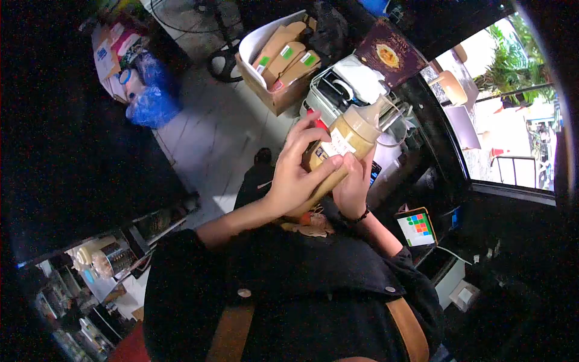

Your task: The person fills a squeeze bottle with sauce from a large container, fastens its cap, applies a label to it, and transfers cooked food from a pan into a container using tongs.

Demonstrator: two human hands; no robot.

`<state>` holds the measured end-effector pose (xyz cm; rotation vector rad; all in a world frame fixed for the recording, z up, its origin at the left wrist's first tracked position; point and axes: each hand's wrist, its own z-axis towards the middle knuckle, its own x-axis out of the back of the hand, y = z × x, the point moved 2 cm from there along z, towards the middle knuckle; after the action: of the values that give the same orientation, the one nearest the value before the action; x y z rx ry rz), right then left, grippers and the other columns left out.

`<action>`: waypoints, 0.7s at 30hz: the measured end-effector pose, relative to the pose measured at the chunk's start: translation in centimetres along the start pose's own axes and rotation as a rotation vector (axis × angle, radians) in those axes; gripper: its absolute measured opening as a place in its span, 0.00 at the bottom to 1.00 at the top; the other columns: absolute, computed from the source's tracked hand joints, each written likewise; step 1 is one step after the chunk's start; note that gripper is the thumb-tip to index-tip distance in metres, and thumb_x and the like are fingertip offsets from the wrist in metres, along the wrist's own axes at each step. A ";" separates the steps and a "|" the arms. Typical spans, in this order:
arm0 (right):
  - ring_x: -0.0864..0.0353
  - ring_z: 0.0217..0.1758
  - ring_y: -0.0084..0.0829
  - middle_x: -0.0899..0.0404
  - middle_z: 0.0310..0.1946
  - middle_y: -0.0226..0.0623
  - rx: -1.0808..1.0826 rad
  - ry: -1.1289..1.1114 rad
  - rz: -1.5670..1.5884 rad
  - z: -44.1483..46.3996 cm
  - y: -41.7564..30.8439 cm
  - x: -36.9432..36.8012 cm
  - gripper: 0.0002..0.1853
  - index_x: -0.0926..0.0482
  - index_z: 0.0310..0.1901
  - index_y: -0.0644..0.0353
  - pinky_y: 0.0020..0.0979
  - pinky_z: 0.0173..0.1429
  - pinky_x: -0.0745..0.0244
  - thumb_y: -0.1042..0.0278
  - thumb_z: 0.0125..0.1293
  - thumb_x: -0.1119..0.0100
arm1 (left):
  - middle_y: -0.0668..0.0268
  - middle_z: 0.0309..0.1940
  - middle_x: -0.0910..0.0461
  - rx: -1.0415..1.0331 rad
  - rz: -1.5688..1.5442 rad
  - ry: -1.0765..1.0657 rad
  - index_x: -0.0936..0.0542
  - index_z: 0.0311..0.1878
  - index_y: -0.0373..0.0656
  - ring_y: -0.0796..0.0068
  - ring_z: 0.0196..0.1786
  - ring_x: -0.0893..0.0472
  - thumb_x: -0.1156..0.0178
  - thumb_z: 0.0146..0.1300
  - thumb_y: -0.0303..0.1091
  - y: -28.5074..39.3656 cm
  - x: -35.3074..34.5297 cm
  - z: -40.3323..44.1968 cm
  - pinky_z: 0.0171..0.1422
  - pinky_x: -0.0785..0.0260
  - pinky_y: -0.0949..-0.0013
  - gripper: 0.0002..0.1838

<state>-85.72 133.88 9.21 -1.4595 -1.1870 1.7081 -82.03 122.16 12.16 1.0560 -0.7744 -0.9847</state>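
A squeeze bottle [359,137] with a pale, see-through nozzle and yellowish-brown contents tilts up and to the right in front of my chest. Its white label [339,145] carries marks too small to read. My left hand [289,181] wraps the bottle from the left, thumb lying across its front by the label. From the other side my right hand [353,190], with a dark bracelet at the wrist, grips it, its thumb touching the label's lower edge. The bottle's far side is hidden. Under the hands, part of a printed, colourful patch [310,223] shows.
Beyond the hands stands an open box [259,90] of folded cardboard packs. To its right are a white appliance-like case [322,99] and a dark board with a food picture [386,54]. A tablet [416,227] is lit at right. A blue plastic bag [151,107] is at left.
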 end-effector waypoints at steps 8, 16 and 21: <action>0.29 0.57 0.37 0.33 0.56 0.45 0.049 -0.082 -0.033 0.8 0.2 -0.7 0.33 0.49 0.65 0.62 0.37 0.61 0.33 0.66 0.60 0.50 | 0.51 0.55 0.29 -0.022 -0.104 0.021 0.25 0.42 0.39 0.62 0.56 0.27 0.37 0.57 0.29 -0.1 1.3 0.4 0.60 0.38 0.65 0.11; 0.25 0.52 0.38 0.31 0.53 0.48 0.015 -0.134 0.040 1.8 0.2 -1.2 0.35 0.45 0.62 0.65 0.37 0.57 0.29 0.57 0.56 0.45 | 0.57 0.55 0.30 0.216 -0.455 -0.207 0.30 0.46 0.42 0.69 0.57 0.30 0.33 0.52 0.26 -2.4 2.3 2.8 0.58 0.36 0.67 0.19; 0.25 0.52 0.39 0.31 0.53 0.49 0.077 -0.180 -0.016 2.0 1.1 -1.0 0.36 0.44 0.62 0.66 0.37 0.56 0.28 0.55 0.56 0.43 | 0.60 0.55 0.34 0.410 -0.822 -0.520 0.44 0.64 0.46 0.72 0.57 0.32 0.37 0.55 0.37 -4.2 1.8 3.6 0.60 0.39 0.67 0.36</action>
<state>-87.29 132.04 8.62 -1.2694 -1.2074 1.8842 -85.69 118.50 9.44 1.5518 -1.0101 -1.9056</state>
